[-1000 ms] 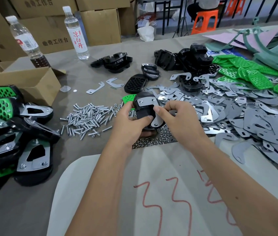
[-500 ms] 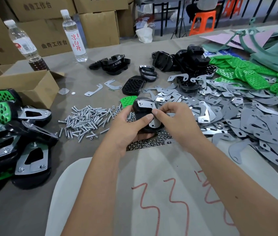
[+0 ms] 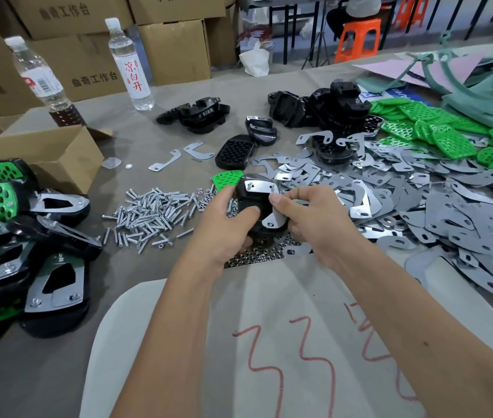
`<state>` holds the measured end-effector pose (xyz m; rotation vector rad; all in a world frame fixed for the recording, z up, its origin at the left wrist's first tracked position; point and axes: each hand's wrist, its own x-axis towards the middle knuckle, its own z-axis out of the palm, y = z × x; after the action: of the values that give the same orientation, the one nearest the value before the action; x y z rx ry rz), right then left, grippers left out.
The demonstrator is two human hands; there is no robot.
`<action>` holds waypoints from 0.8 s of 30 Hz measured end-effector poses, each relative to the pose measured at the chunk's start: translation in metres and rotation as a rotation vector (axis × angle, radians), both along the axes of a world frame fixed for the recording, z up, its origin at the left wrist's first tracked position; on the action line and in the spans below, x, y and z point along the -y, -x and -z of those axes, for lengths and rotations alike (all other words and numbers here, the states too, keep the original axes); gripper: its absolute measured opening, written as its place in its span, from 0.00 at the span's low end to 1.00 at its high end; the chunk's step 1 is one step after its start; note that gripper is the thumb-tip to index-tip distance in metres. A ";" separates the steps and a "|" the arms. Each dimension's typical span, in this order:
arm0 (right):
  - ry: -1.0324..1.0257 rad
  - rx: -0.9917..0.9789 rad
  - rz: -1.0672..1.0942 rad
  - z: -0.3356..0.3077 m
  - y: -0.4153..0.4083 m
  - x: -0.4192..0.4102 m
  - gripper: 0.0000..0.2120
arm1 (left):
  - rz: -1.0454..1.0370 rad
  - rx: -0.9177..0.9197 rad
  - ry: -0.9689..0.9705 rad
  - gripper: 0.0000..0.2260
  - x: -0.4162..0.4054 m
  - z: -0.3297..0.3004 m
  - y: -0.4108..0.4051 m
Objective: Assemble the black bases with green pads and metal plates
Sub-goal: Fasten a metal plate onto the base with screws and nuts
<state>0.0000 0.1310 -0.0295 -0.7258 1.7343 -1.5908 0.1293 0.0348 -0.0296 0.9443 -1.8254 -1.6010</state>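
The right hand (image 3: 308,218) has shifted its pinch toward 12 o'clock along the metal plate (image 3: 264,203) on the black base (image 3: 252,206).

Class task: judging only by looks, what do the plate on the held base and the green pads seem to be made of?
Plate: likely thin sheet metal, shiny; it mirrors the light. Green pads: probably moulded plastic or rubber, matt, with regular holes.

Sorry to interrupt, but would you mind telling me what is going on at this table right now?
A person is putting together a pedal-like part. The left hand holds a black base over the table, while the right hand seats a metal plate on it. Loose screws lie to the left, a heap of plates and green pads to the right, and finished units are stacked at far left.
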 end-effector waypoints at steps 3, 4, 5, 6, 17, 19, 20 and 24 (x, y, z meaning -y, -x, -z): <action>-0.001 0.008 0.030 0.001 0.002 0.000 0.16 | 0.019 -0.003 0.022 0.13 -0.004 0.002 0.002; 0.003 0.012 0.040 0.002 0.003 0.001 0.17 | 0.021 -0.003 0.035 0.13 -0.005 0.003 0.003; 0.010 0.014 0.049 0.003 0.003 0.001 0.17 | 0.026 -0.002 0.050 0.13 -0.005 0.003 0.004; 0.020 0.015 0.061 0.003 0.003 0.001 0.17 | 0.034 -0.006 0.057 0.13 -0.006 0.003 0.006; 0.080 0.090 0.112 0.001 0.004 0.002 0.12 | 0.040 -0.161 -0.128 0.12 -0.011 -0.005 0.005; 0.132 0.140 0.041 -0.002 0.005 0.000 0.09 | 0.051 -0.219 -0.140 0.13 -0.011 -0.009 0.004; 0.175 0.148 -0.009 -0.003 0.004 0.000 0.07 | 0.062 -0.236 -0.114 0.13 -0.011 -0.011 0.002; 0.252 0.139 0.000 -0.004 0.006 -0.002 0.09 | 0.069 -0.154 0.104 0.10 -0.007 -0.011 0.002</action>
<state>-0.0059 0.1335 -0.0255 -0.7146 1.4513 -1.8358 0.1272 0.0421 -0.0188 0.6987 -1.8318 -1.5576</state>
